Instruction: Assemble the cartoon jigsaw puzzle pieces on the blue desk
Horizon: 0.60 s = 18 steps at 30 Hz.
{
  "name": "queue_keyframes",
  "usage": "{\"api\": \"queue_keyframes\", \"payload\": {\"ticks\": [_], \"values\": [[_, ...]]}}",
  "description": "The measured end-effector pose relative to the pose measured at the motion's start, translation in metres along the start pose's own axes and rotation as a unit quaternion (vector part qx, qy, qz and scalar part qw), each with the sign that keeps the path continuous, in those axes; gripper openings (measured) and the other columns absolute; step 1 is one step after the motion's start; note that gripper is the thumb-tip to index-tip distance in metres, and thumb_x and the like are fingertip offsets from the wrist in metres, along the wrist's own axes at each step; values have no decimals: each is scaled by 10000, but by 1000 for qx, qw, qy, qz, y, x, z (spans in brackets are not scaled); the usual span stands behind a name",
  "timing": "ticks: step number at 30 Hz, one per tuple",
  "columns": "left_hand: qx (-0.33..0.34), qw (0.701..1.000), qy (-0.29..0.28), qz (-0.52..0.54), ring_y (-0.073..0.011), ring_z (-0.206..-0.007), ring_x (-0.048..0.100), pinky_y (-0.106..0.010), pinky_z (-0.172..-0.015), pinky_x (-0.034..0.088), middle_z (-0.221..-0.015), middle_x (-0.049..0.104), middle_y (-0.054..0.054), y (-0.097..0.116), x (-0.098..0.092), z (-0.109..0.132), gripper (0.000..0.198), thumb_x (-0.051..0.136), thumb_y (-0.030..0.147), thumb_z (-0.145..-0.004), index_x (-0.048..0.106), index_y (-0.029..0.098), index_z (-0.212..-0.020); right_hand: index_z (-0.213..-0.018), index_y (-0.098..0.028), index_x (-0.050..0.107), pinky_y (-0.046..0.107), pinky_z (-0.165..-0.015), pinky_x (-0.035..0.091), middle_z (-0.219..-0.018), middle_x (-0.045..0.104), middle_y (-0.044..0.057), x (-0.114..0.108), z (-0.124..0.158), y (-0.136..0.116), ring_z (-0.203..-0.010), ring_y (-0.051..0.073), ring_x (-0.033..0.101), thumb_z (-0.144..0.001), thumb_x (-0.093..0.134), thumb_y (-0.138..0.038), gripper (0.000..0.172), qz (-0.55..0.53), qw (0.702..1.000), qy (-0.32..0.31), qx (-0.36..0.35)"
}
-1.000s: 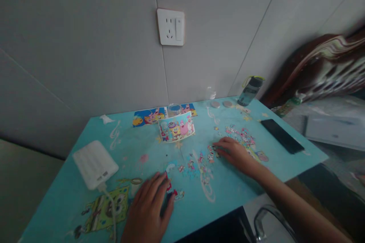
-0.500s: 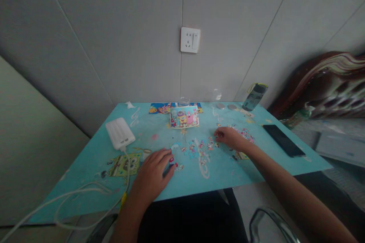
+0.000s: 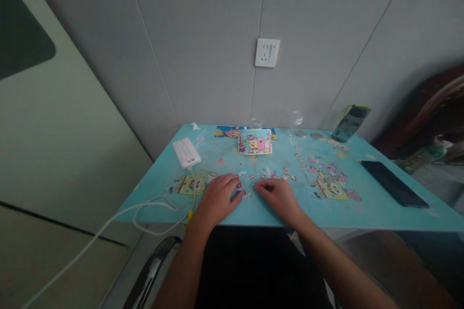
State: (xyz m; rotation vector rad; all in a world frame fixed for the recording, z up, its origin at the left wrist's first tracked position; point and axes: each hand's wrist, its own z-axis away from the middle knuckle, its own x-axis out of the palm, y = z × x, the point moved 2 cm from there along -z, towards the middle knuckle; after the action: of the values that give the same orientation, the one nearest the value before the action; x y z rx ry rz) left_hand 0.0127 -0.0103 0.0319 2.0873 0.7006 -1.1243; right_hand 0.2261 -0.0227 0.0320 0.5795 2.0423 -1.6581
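Observation:
My left hand [image 3: 219, 198] lies on the tabletop with its fingers apart, beside a few joined jigsaw pieces [image 3: 244, 172], part of which it covers. Close to its right, my right hand [image 3: 278, 196] pinches a small jigsaw piece [image 3: 254, 187] low over the table; the fingers hide most of it. Just beyond the right hand, loose pieces [image 3: 286, 174] lie in a row. A larger heap of colourful pieces [image 3: 327, 169] is spread farther right. Behind both hands a cartoon picture card [image 3: 255, 143] stands propped up, facing me.
A blue cartoon cloth covers the table [image 3: 224, 217]. At the left, a white power bank [image 3: 186, 153] trails a white cable [image 3: 148, 204] over the front edge. On the right are a black phone [image 3: 393, 183], a tilted water bottle [image 3: 350, 124] and round lids [image 3: 316, 135].
My right hand has moved left and nearer to me, from the loose pieces to beside my left hand. My left hand stays by the joined pieces. The view has turned left.

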Motion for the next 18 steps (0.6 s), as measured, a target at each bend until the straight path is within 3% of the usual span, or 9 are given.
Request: {"api": "queue_keyframes", "payload": {"ticks": [4,11,15,18], "values": [[-2,1000,1,10,-256,-1190,600,-437,-1054,469,-1233,665,-86,1,-3,0,258,626,318,-943,653,220,-1180,-956,-238,802,368,-806,512,-923,787,56,12,-1,-2,-844,240,711,-921,642,-323,185,81,995,23,-53],[-4,1000,-5,15,-263,-1215,579,-447,-1073,446,-1261,654,-79,0,-3,1,253,606,312,-954,647,222,-1186,-805,-210,751,339,-732,475,-768,723,44,-4,13,-4,-749,203,647,-995,538,-371,328,118,989,0,-84],[-2,1000,-5,12,-260,-1217,575,-448,-1075,443,-1259,652,-83,0,-2,1,260,599,319,-957,643,218,-1192,-1042,-229,764,389,-887,472,-947,720,67,-12,7,-3,-919,223,644,-974,583,-342,224,138,981,-24,-133],[0,1000,-2,10,-261,-1208,581,-449,-1065,450,-1255,652,-84,-1,-2,1,247,593,320,-959,644,226,-1182,-1229,-275,721,414,-936,461,-1057,682,87,-15,2,0,-1007,243,620,-932,651,-356,316,182,968,-69,-161]]}}
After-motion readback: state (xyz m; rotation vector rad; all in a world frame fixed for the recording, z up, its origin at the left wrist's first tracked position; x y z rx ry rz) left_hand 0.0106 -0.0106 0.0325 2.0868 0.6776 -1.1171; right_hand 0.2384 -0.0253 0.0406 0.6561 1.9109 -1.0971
